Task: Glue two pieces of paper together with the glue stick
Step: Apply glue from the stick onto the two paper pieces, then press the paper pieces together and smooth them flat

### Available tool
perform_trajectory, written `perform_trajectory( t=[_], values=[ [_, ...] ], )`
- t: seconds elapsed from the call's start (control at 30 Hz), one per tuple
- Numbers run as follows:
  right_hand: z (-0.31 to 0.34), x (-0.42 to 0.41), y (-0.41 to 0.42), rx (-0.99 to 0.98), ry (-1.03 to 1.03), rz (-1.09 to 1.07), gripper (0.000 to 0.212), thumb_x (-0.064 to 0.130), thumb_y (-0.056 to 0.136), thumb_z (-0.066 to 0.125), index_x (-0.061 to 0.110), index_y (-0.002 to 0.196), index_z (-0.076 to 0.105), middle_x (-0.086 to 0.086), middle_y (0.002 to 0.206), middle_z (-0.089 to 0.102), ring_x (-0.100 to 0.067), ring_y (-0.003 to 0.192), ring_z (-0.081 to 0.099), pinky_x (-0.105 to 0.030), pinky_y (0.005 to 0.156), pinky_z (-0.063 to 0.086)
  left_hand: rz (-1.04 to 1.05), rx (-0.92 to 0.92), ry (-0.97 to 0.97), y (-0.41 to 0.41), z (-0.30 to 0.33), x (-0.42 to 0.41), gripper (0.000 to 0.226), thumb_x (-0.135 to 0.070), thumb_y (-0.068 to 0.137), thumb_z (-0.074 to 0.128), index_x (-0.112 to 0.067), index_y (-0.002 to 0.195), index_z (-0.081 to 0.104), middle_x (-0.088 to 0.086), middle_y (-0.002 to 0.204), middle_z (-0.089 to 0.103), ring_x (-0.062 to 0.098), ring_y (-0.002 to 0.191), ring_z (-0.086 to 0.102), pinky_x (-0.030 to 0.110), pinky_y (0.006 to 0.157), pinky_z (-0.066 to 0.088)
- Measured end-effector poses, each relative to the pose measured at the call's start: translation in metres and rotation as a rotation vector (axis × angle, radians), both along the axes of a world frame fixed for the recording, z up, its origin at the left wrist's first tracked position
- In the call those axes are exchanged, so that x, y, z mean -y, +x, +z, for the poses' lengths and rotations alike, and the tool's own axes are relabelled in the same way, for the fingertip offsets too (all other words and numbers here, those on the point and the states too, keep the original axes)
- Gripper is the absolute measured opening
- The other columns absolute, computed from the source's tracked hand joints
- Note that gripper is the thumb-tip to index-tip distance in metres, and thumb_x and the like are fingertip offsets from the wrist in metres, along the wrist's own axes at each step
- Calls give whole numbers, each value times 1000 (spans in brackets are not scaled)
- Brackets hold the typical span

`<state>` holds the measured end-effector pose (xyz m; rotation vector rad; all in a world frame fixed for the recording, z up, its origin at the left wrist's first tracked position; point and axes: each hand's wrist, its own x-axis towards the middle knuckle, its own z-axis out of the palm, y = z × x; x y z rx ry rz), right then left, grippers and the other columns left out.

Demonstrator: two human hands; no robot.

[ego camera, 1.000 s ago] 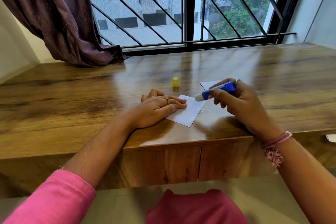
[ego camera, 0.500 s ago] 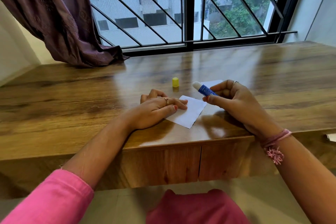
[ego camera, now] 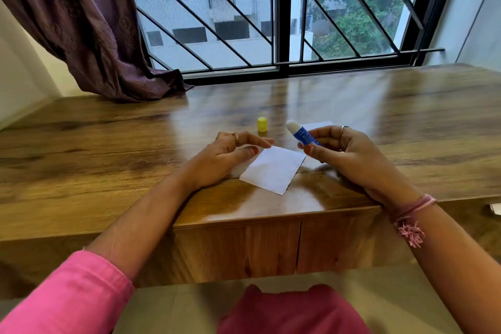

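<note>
- A glossy wooden table (ego camera: 108, 171) is stretching from the near edge back to the window, reflecting its light;
- a white paper (ego camera: 273, 168) is lying flat near the front edge;
- a second paper (ego camera: 318, 126) is lying just behind it, partly hidden;
- a yellow cap (ego camera: 262, 124) is standing upright;
- a purple curtain (ego camera: 151, 84) is trailing onto the far left corner.

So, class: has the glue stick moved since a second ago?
Yes. The glue stick in the right hand has lifted off the near paper; its tip swung back level with the unmoved yellow cap.
</note>
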<state>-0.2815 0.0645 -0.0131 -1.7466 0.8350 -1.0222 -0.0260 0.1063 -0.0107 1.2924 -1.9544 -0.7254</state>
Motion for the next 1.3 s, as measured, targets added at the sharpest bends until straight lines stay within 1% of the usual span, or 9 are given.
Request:
perform_trajectory(
  t=[0.13, 0.23, 0.37, 0.5, 0.67, 0.73, 0.83, 1.0, 1.3],
  values=[
    [5, 4, 2, -46, 42, 4, 26, 15, 82, 70, 16, 107, 63, -5, 103, 72, -20, 96, 68, -37, 85, 54, 154, -74, -94, -1, 1, -2, 16, -28, 91, 54, -37, 100, 64, -14, 107, 62, -7, 99, 54, 27, 80, 40],
    [15, 12, 8, -163, 6, -28, 20, 19, 81, 72, 25, 98, 65, 3, 87, 67, -5, 66, 58, -18, 62, 45, 327, -38, -168, 0, 0, 1, 14, -18, 91, 58, -32, 94, 61, -14, 96, 61, 1, 91, 55, 20, 69, 40],
    [37, 34, 23, -183, -17, -55, 26, 10, 80, 72, 14, 103, 62, -3, 88, 59, -11, 68, 53, -13, 55, 41, 438, -57, -127, 1, -1, 6, 10, -15, 90, 59, -22, 96, 61, -1, 94, 63, 7, 79, 57, 4, 57, 42],
    [53, 60, 37, -126, 39, -32, 33, 6, 81, 70, 8, 111, 57, -17, 99, 62, -21, 85, 57, -32, 78, 47, 447, -68, -93, 4, -2, 6, 9, -15, 89, 60, -19, 97, 63, -4, 87, 63, -6, 56, 51, 5, 52, 40],
    [50, 83, 55, -85, 12, -75, 27, 11, 83, 69, 12, 107, 57, 2, 86, 63, -2, 70, 56, -5, 51, 41, 445, -54, -79, 4, 0, 6, 9, -14, 89, 60, -17, 97, 64, -4, 83, 61, -8, 50, 48, 5, 50, 39],
    [41, 88, 61, -99, -44, -110, 31, 10, 84, 68, 4, 112, 58, 2, 85, 64, -3, 70, 58, -5, 56, 43, 443, -56, -74, 4, 0, 5, 8, -13, 89, 61, -16, 96, 64, -4, 79, 60, -8, 46, 47, 5, 47, 36],
    [28, 91, 69, -220, -144, -142, 32, 8, 84, 67, -1, 113, 57, -14, 102, 68, -20, 89, 63, -27, 87, 51, 432, -50, -62, 3, 1, 4, 7, -13, 89, 60, -15, 95, 64, -1, 74, 58, -6, 40, 45, 5, 42, 33],
    [19, 87, 74, -341, -213, -76, 32, 7, 87, 63, 2, 118, 55, -14, 112, 67, -24, 105, 64, -35, 98, 48, 426, -8, -69, 0, 2, 2, 6, -14, 90, 60, -17, 93, 64, 11, 84, 64, -2, 50, 50, 6, 45, 38],
    [16, 84, 74, -390, -259, -67, 38, 8, 90, 60, 4, 126, 50, -13, 120, 64, -22, 111, 60, -34, 101, 46, 423, 34, -68, 0, 2, -1, 8, -19, 90, 60, -21, 96, 65, 3, 94, 63, 12, 84, 54, 18, 61, 39]
  ],
)
